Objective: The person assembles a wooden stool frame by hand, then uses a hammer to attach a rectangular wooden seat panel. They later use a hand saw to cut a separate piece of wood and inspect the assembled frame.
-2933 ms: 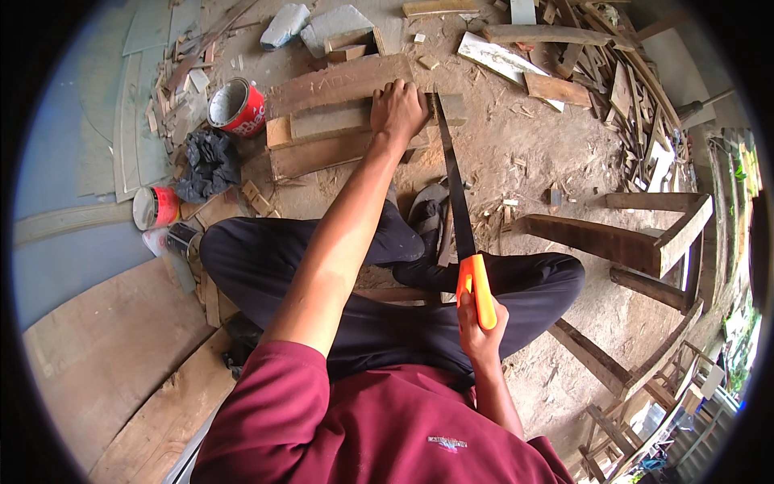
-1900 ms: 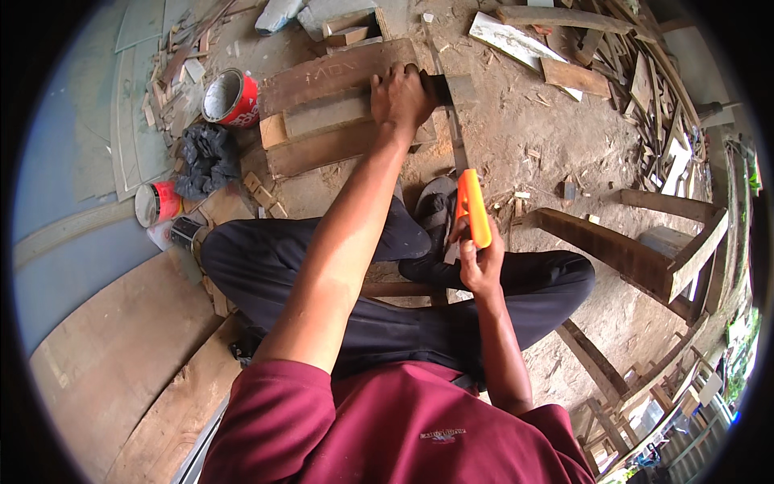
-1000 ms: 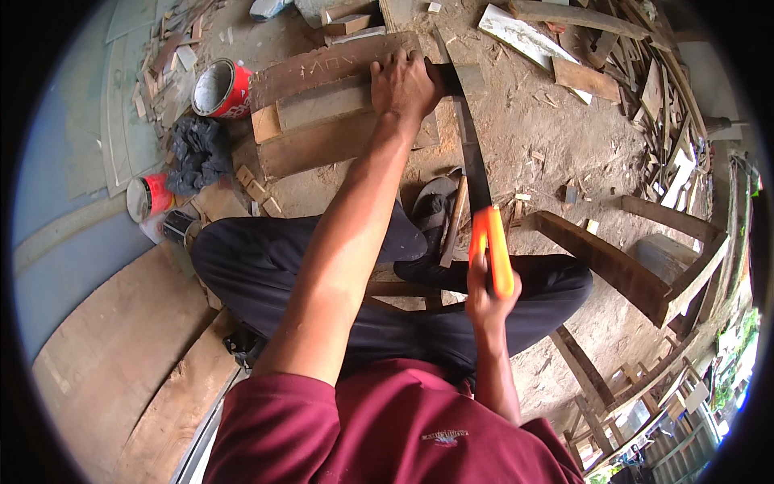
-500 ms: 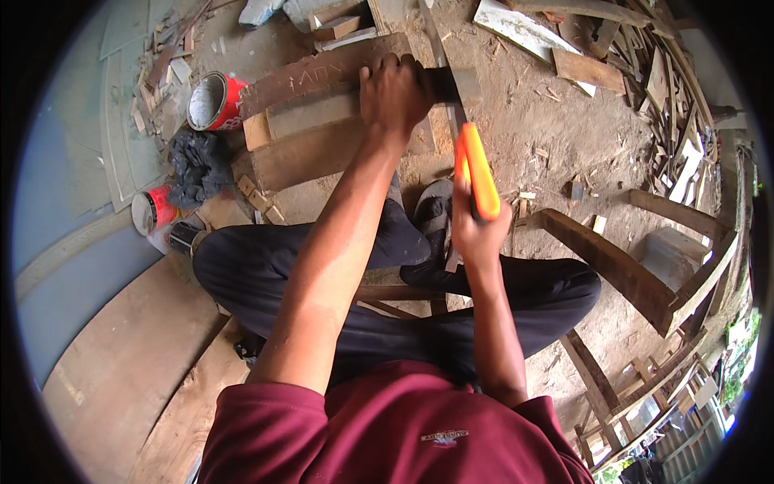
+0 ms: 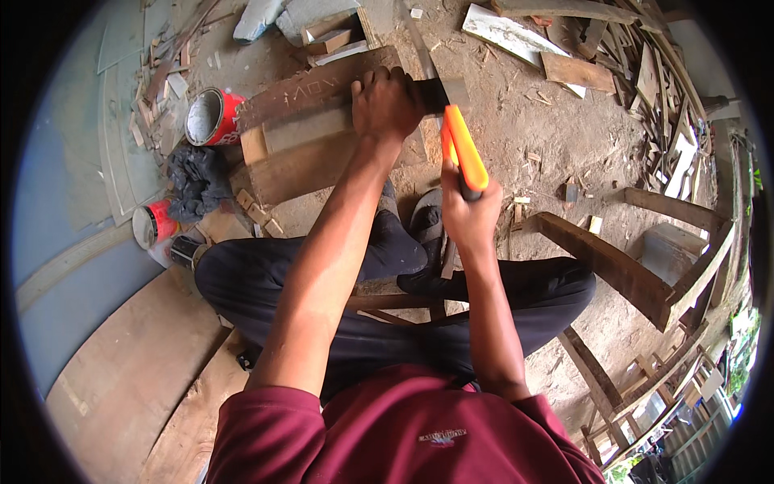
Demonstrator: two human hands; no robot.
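My right hand (image 5: pixel 474 208) is closed around the orange handle (image 5: pixel 466 153) of a handsaw. Its long thin blade (image 5: pixel 418 40) points away from me and crosses a dark strip of wood (image 5: pixel 430 95); a paler end of the strip sticks out to the right of the blade. Pressed down with bent fingers, my left hand (image 5: pixel 387 103) grips the strip just left of the blade. Beneath it lies a brown wooden block (image 5: pixel 310 93) with marks on its top face. How deep the blade sits in the wood is hidden.
Two red cans (image 5: pixel 228 117) and a crumpled black plastic bag (image 5: pixel 196 181) stand at the left. A curved wooden frame (image 5: pixel 601 262) lies to the right, and scrap wood (image 5: pixel 665 105) is heaped beyond it. Large boards (image 5: pixel 121 363) lie at lower left. Wood chips litter the dirt floor.
My right hand has pushed the saw forward, away from me, along its length. My left hand keeps its grip on the wood. The whole view has shifted slightly.
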